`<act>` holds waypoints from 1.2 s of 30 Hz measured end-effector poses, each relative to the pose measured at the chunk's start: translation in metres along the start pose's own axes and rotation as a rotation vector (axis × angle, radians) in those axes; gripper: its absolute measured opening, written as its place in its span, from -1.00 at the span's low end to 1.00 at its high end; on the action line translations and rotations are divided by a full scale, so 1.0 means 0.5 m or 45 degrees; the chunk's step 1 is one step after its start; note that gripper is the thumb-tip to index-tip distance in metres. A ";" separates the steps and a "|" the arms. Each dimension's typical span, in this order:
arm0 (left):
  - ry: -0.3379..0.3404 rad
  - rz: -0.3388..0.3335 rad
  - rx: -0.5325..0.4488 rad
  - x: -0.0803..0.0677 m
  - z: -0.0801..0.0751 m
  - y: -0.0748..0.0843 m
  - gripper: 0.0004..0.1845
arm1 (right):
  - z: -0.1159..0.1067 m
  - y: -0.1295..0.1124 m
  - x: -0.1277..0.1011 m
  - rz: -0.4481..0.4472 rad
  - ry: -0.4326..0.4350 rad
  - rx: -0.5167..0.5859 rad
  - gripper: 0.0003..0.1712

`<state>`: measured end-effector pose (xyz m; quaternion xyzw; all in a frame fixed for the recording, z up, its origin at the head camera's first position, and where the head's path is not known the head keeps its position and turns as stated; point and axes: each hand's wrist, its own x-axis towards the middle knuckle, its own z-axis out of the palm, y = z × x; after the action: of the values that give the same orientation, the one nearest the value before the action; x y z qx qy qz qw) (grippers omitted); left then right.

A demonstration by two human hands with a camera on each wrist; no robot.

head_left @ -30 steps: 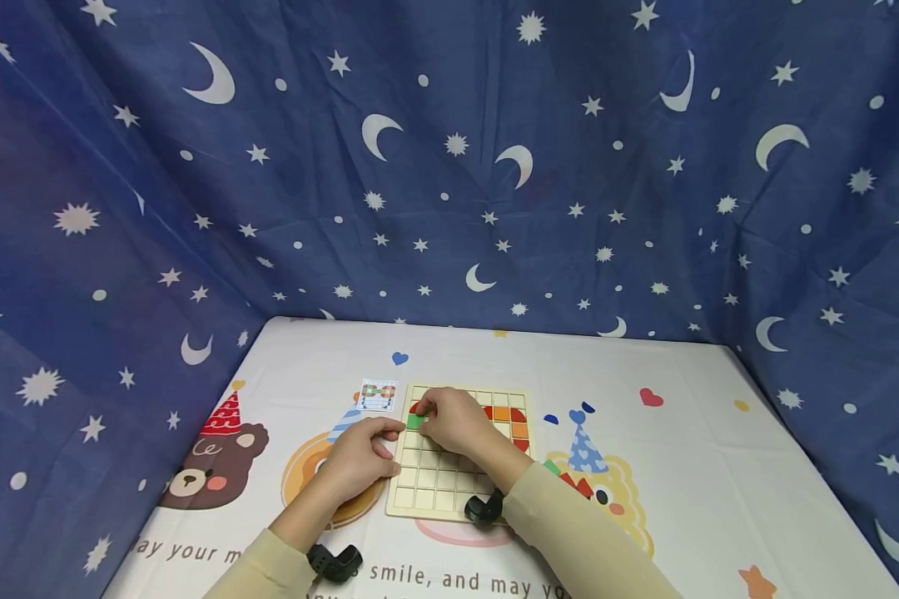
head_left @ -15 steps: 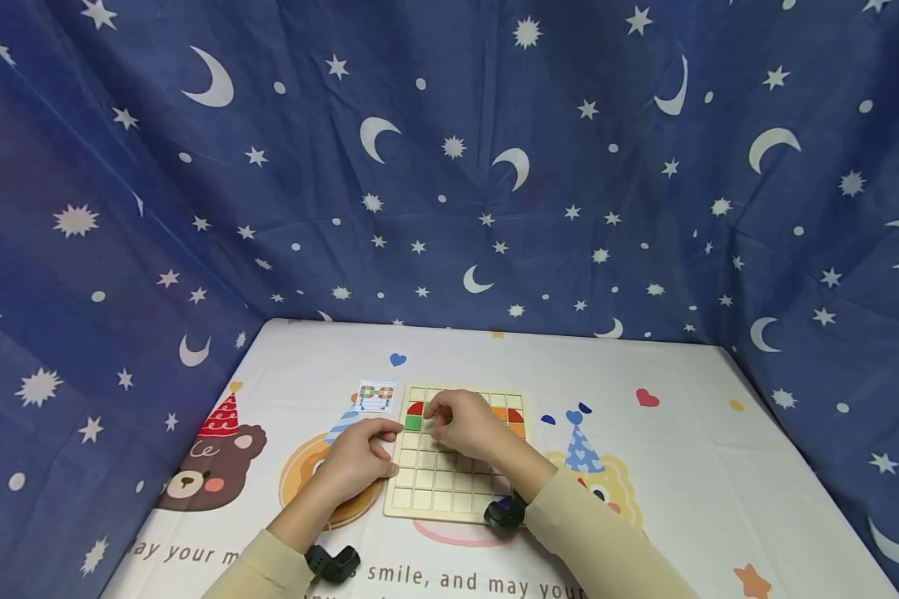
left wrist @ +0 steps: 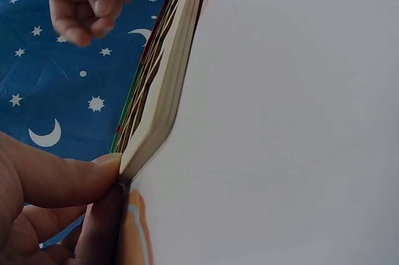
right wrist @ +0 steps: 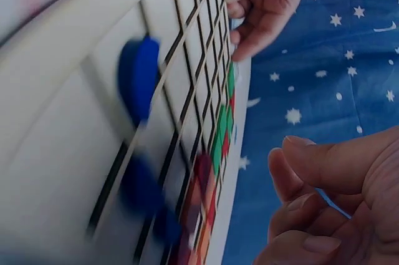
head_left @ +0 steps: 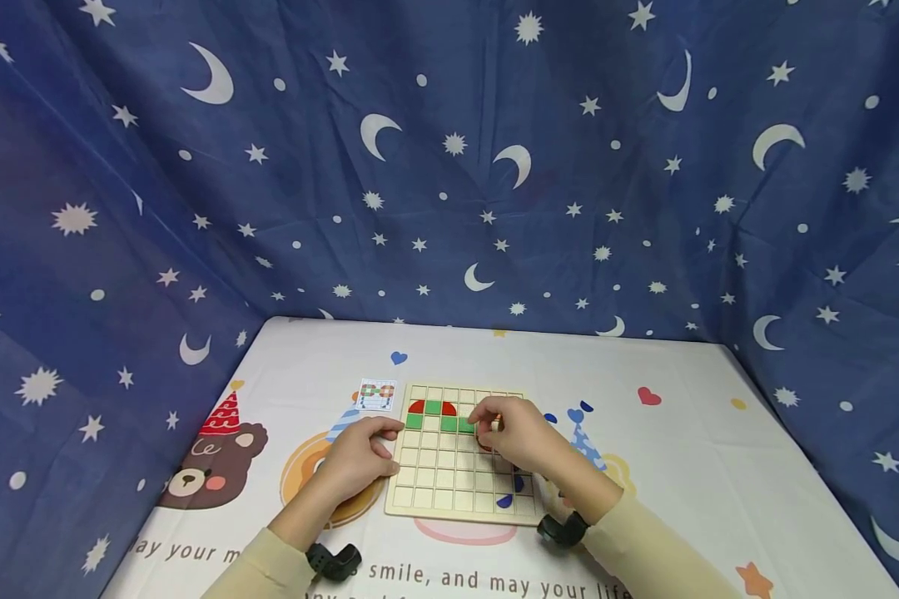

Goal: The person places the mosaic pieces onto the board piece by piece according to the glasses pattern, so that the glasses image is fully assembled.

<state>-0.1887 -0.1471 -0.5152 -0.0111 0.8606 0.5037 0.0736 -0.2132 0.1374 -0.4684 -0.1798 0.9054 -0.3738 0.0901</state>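
Observation:
A wooden grid board [head_left: 429, 478] lies on the printed tablecloth. Red and green tiles [head_left: 434, 408] fill its top-left cells; in the right wrist view the green tiles [right wrist: 222, 129] show as a strip. My left hand [head_left: 378, 441] grips the board's left edge [left wrist: 156, 103] with the thumb [left wrist: 68, 181] and a curled finger. My right hand [head_left: 489, 424] hovers over the board's right half, fingers loosely curled above a red tile [head_left: 485, 443]. The right wrist view shows nothing between those fingers [right wrist: 293, 206]. Two blue pieces [head_left: 505, 501] lie near the board's lower right corner.
A small pattern card [head_left: 377, 395] lies just left of the board's top corner. A blue star-and-moon cloth [head_left: 449, 166] hangs behind and at both sides of the table. The tablecloth [head_left: 682, 449] carries bear and party-hat prints.
My right hand has left the board's top-left corner and moved right, uncovering more green and red tiles there. The left hand has stayed at the board's edge.

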 end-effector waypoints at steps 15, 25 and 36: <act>-0.014 -0.011 0.011 -0.007 -0.002 0.005 -0.35 | -0.083 0.110 -0.109 0.242 0.090 -0.096 -0.73; -0.010 -0.022 0.020 -0.002 0.002 0.004 -0.35 | -0.073 0.143 -0.143 0.398 0.071 -0.125 -0.75; -0.007 -0.027 0.028 -0.003 0.001 0.004 -0.35 | -0.061 0.149 -0.162 0.485 0.084 -0.079 -0.77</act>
<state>-0.1872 -0.1458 -0.5133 -0.0181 0.8657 0.4936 0.0816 -0.1671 0.2378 -0.4974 0.0043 0.9366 -0.3277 0.1238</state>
